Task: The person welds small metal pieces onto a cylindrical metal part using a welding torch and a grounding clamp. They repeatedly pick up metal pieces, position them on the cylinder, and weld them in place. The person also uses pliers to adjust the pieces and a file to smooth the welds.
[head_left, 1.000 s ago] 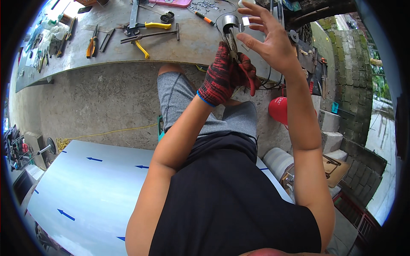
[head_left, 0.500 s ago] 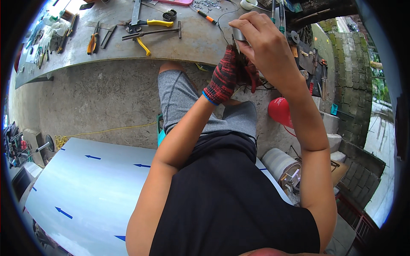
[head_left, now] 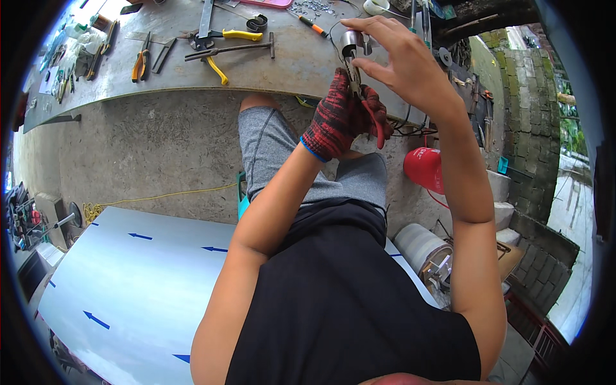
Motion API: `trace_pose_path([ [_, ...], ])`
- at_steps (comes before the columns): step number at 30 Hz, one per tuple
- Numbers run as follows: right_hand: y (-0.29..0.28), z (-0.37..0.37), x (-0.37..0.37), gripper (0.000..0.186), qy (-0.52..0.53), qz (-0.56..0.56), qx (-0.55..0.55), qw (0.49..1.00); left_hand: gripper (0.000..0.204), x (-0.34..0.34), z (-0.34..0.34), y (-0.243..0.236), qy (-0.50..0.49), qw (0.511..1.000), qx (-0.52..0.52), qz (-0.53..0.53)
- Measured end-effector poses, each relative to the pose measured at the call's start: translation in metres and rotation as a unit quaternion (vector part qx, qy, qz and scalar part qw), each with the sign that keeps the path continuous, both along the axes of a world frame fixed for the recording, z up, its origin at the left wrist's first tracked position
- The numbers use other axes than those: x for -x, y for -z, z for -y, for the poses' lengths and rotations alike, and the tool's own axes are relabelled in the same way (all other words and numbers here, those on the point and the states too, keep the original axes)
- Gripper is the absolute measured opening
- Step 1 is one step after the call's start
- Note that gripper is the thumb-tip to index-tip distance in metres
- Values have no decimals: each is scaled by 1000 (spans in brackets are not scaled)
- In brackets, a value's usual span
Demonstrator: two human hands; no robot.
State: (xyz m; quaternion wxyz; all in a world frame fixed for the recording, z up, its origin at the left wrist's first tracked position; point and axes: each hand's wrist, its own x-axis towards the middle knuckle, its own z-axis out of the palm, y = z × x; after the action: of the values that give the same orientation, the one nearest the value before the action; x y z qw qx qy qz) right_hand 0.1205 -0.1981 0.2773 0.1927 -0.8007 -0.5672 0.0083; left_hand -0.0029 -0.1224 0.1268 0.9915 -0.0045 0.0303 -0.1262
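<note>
My left hand (head_left: 337, 119), in a red and black knit glove, is closed around a pliers-like tool (head_left: 353, 78). Its narrow metal jaws point away from me, and most of its body is hidden in the glove. At the jaws' far end sits a short, shiny metal cylinder (head_left: 350, 40), apparently gripped by them. Bare and with thumb and fingers apart, my right hand (head_left: 407, 67) is beside the cylinder. Its index finger reaches over the cylinder's top; I cannot make out whether it touches. The thumb is near the jaws.
The metal workbench (head_left: 301, 76) carries yellow-handled cutters (head_left: 241, 34), a T-shaped bar (head_left: 228, 49), orange-handled pliers (head_left: 140, 64) and an orange screwdriver (head_left: 313, 25). A red rounded object (head_left: 423, 168) is right of my legs. Behind me on the left lies a pale sheet (head_left: 147, 282) with blue arrows.
My right hand has loosened from the metal cylinder, its fingers spreading and shifting slightly right. My left hand has turned a little, showing more of the tool's jaws and the cylinder.
</note>
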Motion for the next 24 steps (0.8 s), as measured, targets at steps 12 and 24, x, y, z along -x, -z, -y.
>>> trace_pose_path([
  [12,36,12,-41,53,28,-227,-53,972,86,-7,-1,3,9,998,2,-64],
  [24,38,11,-41,40,47,-283,8,958,83,-5,2,8,26,998,13,-57],
])
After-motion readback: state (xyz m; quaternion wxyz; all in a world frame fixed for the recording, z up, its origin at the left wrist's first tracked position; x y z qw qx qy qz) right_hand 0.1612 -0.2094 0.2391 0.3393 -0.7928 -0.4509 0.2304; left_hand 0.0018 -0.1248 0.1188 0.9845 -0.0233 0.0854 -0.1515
